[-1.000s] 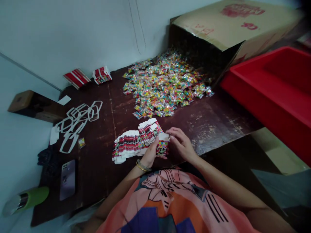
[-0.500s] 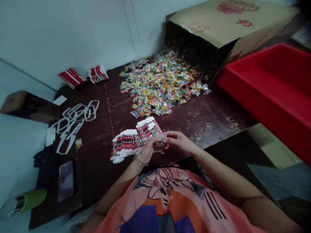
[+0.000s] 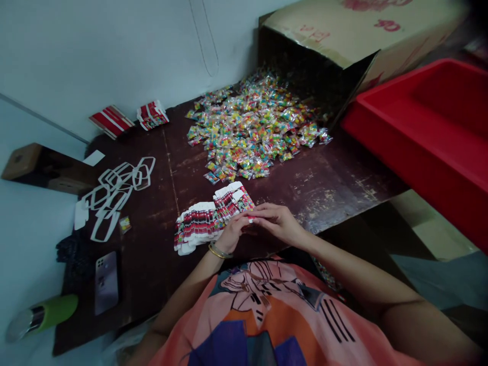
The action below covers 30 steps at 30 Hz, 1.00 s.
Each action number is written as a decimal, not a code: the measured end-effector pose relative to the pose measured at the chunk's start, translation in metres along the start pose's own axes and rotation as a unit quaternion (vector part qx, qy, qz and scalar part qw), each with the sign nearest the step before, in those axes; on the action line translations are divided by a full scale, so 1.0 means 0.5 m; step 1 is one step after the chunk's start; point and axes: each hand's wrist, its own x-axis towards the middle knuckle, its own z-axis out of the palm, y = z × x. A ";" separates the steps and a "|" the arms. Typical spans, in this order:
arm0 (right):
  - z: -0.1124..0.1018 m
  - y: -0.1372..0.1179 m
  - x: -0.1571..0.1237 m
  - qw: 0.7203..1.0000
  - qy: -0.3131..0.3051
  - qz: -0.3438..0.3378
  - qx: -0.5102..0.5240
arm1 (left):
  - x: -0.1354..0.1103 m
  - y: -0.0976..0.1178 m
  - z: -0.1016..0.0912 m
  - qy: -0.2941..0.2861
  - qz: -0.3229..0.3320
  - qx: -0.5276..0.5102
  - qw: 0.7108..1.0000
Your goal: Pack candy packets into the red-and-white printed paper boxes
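Note:
My left hand (image 3: 233,231) and my right hand (image 3: 276,221) meet at the near edge of the table, both closed on one small red carton (image 3: 251,220). Fingers cover most of it; only a sliver of red and white shows between them. Just left of my hands lies a fanned row of flat red and white cartons (image 3: 196,223), reaching up beside my fingertips. Beyond them spreads a heap of clear packets of colourful candy (image 3: 247,129).
A large cardboard box (image 3: 324,30) lies open behind the heap, with a red tray (image 3: 412,127) at right. White bands (image 3: 118,183), a phone (image 3: 107,282), a green bottle (image 3: 57,311) and a brown box (image 3: 46,165) are at left. Two carton stacks (image 3: 152,115) (image 3: 112,122) rest against the wall.
The carton's raised white flap and printed face showed between my hands before; now my fingers have closed over it and it is mostly hidden. The view has shifted slightly.

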 end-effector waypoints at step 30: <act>-0.115 0.049 -0.062 0.972 -0.152 0.061 -0.169 | -0.007 -0.028 -0.028 -0.049 -0.051 0.079 0.994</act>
